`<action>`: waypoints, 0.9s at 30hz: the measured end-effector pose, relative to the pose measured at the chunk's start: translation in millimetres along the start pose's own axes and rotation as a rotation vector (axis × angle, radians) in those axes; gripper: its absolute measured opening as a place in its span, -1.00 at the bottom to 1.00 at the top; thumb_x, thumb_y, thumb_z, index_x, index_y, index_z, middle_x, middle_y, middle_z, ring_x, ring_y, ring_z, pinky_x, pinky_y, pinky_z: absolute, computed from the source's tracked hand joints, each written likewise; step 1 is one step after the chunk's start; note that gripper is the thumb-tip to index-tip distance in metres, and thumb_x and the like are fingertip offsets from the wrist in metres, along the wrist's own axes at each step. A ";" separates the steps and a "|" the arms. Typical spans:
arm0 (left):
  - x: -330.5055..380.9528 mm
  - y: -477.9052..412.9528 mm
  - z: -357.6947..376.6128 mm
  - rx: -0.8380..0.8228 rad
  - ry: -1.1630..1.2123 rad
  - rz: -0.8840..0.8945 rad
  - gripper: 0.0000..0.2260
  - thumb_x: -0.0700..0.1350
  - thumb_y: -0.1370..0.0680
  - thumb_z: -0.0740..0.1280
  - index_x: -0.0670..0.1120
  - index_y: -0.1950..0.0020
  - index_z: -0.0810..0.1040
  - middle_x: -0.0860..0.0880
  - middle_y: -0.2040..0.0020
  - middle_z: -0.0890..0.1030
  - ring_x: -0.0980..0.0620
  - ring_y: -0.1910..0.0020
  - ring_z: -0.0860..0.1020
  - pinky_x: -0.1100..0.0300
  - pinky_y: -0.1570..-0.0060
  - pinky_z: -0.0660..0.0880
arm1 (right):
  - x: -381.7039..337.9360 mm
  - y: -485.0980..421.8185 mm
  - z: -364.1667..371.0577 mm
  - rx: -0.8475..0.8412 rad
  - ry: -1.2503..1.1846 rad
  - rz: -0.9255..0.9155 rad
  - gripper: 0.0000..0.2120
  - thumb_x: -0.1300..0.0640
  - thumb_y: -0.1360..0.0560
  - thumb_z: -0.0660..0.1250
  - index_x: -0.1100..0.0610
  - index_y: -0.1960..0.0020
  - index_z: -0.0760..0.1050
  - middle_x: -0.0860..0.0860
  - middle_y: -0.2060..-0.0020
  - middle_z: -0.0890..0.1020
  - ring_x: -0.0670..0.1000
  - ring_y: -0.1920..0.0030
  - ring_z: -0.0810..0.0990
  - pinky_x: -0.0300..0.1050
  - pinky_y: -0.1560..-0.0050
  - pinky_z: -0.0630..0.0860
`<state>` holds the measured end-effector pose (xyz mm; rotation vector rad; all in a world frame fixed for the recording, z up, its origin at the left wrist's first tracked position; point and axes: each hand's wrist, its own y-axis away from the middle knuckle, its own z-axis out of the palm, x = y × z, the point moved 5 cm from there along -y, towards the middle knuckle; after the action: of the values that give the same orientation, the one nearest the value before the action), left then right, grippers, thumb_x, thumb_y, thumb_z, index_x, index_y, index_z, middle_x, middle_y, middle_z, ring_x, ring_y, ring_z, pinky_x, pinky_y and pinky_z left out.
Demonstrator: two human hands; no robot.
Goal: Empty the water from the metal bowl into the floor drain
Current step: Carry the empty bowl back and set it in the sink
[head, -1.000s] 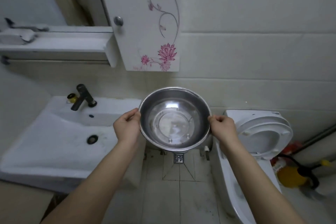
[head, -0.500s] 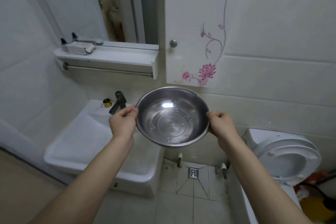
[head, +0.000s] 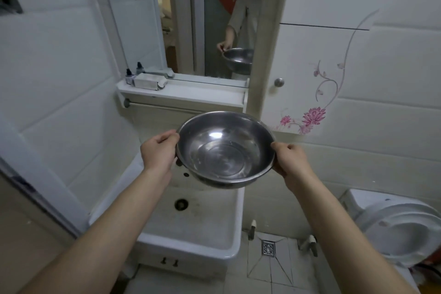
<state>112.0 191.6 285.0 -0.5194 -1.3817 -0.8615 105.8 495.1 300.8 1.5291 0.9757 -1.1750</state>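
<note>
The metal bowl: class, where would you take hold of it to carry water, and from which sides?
Grip the thin rolled rim of the metal bowl at opposite sides, left hand and right hand coming in from either side. It is round and has no handles, and a two-sided hold keeps it level.

White bathroom, silver bowl, pink flowers

The bowl (head: 225,150) is shiny grey steel, with faint rings showing on its base. The sink (head: 191,222) is white, speckled with grey grime round its dark drain hole. The cabinet door (head: 310,79) is white, printed with pink flowers on thin curling grey-purple stems, and carries a silver knob. The shelf (head: 181,94) is white, and so is the toilet (head: 401,229). The floor drain (head: 268,248) is a silver patterned grate set in pale tiles with dark joints. A red patch shows in the mirror (head: 214,19).
</note>
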 end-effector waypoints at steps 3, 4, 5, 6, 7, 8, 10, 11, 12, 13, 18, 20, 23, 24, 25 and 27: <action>15.2 -17.4 -19.4 0.023 0.019 0.024 -0.83 -0.29 -0.49 0.41 -0.13 -0.04 0.68 -0.03 0.15 0.68 0.03 0.21 0.63 0.28 0.26 0.60 | -13.0 4.6 27.4 -0.025 -0.003 -0.024 -0.91 0.26 -0.64 0.21 0.23 0.03 0.44 0.21 0.17 0.44 0.11 0.26 0.47 -0.31 0.50 0.55; 19.6 -22.1 -23.7 0.032 0.028 0.031 -0.84 -0.30 -0.50 0.40 -0.13 -0.03 0.67 -0.02 0.19 0.66 0.05 0.27 0.59 0.33 0.39 0.56 | -16.7 5.8 35.5 -0.038 -0.012 -0.032 -0.91 0.27 -0.64 0.21 0.23 0.04 0.44 0.21 0.18 0.44 0.08 0.30 0.47 -0.30 0.49 0.55; 24.1 -25.9 -27.5 0.040 0.034 0.036 -0.84 -0.31 -0.50 0.40 -0.13 -0.03 0.66 -0.02 0.21 0.65 0.05 0.31 0.57 0.35 0.46 0.52 | -19.7 5.8 43.0 -0.050 -0.014 -0.037 -0.90 0.27 -0.64 0.21 0.23 0.05 0.45 0.21 0.19 0.44 0.06 0.31 0.47 -0.30 0.48 0.55; 28.2 -30.6 -31.1 0.048 0.041 0.042 -0.84 -0.31 -0.50 0.39 -0.14 -0.03 0.66 -0.02 0.21 0.65 0.04 0.31 0.56 0.34 0.45 0.52 | -22.8 5.2 50.3 -0.063 -0.016 -0.040 -0.88 0.27 -0.63 0.21 0.23 0.07 0.45 0.22 0.20 0.45 0.07 0.31 0.48 -0.30 0.48 0.55; 32.2 -35.0 -34.7 0.057 0.045 0.047 -0.83 -0.32 -0.50 0.39 -0.15 -0.04 0.66 -0.04 0.19 0.66 0.03 0.29 0.58 0.31 0.38 0.56 | -25.3 3.0 57.0 -0.074 -0.018 -0.042 -0.86 0.28 -0.63 0.21 0.22 0.11 0.45 0.22 0.20 0.44 0.09 0.30 0.49 -0.30 0.47 0.56; 35.3 -40.5 -38.2 0.070 0.044 0.054 -0.82 -0.33 -0.49 0.39 -0.16 -0.05 0.67 -0.06 0.15 0.67 0.00 0.23 0.61 0.24 0.24 0.60 | -28.3 0.7 63.5 -0.085 -0.024 -0.042 -0.85 0.28 -0.62 0.21 0.21 0.13 0.44 0.22 0.19 0.44 0.11 0.28 0.49 -0.29 0.46 0.56; 40.4 -50.7 -43.7 0.095 0.036 0.062 -0.81 -0.32 -0.47 0.40 -0.18 -0.05 0.68 -0.11 0.06 0.70 -0.03 0.10 0.64 0.12 -0.01 0.61 | -34.8 -5.0 74.7 -0.109 -0.033 -0.044 -0.89 0.28 -0.62 0.22 0.21 0.09 0.45 0.21 0.19 0.45 0.15 0.23 0.51 -0.29 0.45 0.57; 43.1 -54.7 -46.0 0.107 0.034 0.067 -0.81 -0.32 -0.47 0.40 -0.20 -0.06 0.69 -0.12 0.04 0.70 -0.04 0.08 0.64 0.09 -0.05 0.61 | -37.3 -9.0 80.4 -0.123 -0.043 -0.045 -0.90 0.28 -0.61 0.22 0.21 0.08 0.46 0.21 0.20 0.45 0.14 0.24 0.52 -0.28 0.44 0.57; 45.5 -58.3 -47.6 0.119 0.035 0.074 -0.79 -0.32 -0.46 0.40 -0.22 -0.08 0.69 -0.13 0.02 0.70 -0.05 0.07 0.64 0.08 -0.06 0.61 | -39.5 -13.4 85.6 -0.136 -0.051 -0.044 -0.88 0.27 -0.61 0.23 0.21 0.10 0.46 0.20 0.24 0.46 0.09 0.30 0.53 -0.28 0.44 0.57; 47.5 -61.5 -48.9 0.129 0.033 0.081 -0.78 -0.31 -0.46 0.40 -0.23 -0.10 0.69 -0.14 0.01 0.70 -0.05 0.08 0.64 0.08 -0.04 0.60 | -40.8 -18.7 90.1 -0.143 -0.053 -0.042 -0.83 0.26 -0.62 0.23 0.20 0.15 0.45 0.17 0.30 0.45 0.03 0.37 0.51 -0.28 0.44 0.57; 54.0 -76.7 -52.8 0.200 0.028 0.112 -0.77 -0.28 -0.44 0.43 -0.19 -0.08 0.70 -0.14 -0.04 0.71 -0.08 0.01 0.67 0.06 -0.11 0.63 | -49.6 -40.8 108.4 -0.197 -0.058 -0.060 -0.80 0.24 -0.61 0.23 0.16 0.19 0.40 0.16 0.29 0.41 0.10 0.29 0.46 -0.25 0.41 0.61; 56.0 -83.1 -50.4 0.214 0.022 0.115 -0.76 -0.27 -0.41 0.44 -0.18 -0.07 0.71 -0.13 -0.04 0.72 -0.10 -0.06 0.68 0.00 -0.17 0.62 | -52.4 -48.3 111.2 -0.208 -0.063 -0.065 -0.80 0.24 -0.62 0.22 0.16 0.19 0.42 0.14 0.32 0.42 0.08 0.32 0.47 -0.26 0.42 0.59; 57.2 -89.8 -43.7 0.201 0.035 0.115 -0.74 -0.27 -0.41 0.44 -0.20 -0.09 0.71 -0.12 -0.06 0.72 -0.09 -0.09 0.68 -0.01 -0.19 0.61 | -55.7 -55.3 111.8 -0.208 -0.070 -0.067 -0.79 0.24 -0.62 0.22 0.18 0.19 0.43 0.13 0.34 0.44 0.05 0.34 0.48 -0.26 0.42 0.58; 58.0 -91.4 -40.3 0.194 0.043 0.117 -0.74 -0.28 -0.42 0.43 -0.21 -0.10 0.70 -0.11 -0.06 0.72 -0.09 -0.10 0.68 0.01 -0.18 0.61 | -57.9 -57.0 111.6 -0.208 -0.073 -0.069 -0.80 0.24 -0.62 0.22 0.17 0.19 0.43 0.14 0.32 0.44 0.06 0.32 0.47 -0.26 0.42 0.59; 58.5 -92.6 -38.0 0.193 0.047 0.119 -0.75 -0.28 -0.43 0.43 -0.22 -0.11 0.70 -0.12 -0.07 0.72 -0.08 -0.09 0.68 0.03 -0.17 0.61 | -59.3 -58.4 111.3 -0.207 -0.074 -0.071 -0.82 0.25 -0.61 0.22 0.17 0.17 0.43 0.14 0.30 0.44 0.08 0.30 0.46 -0.26 0.42 0.59; 58.7 -96.8 -32.8 0.184 0.053 0.118 -0.77 -0.28 -0.45 0.44 -0.20 -0.10 0.70 -0.10 -0.04 0.72 -0.06 -0.06 0.68 0.08 -0.14 0.62 | -63.4 -61.4 110.1 -0.193 -0.076 -0.071 -0.89 0.25 -0.61 0.22 0.16 0.10 0.44 0.16 0.25 0.43 0.12 0.24 0.46 -0.26 0.42 0.61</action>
<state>55.2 95.0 321.6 -0.4282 -1.3523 -0.6418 8.8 400.1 339.3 1.2977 1.0670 -1.1453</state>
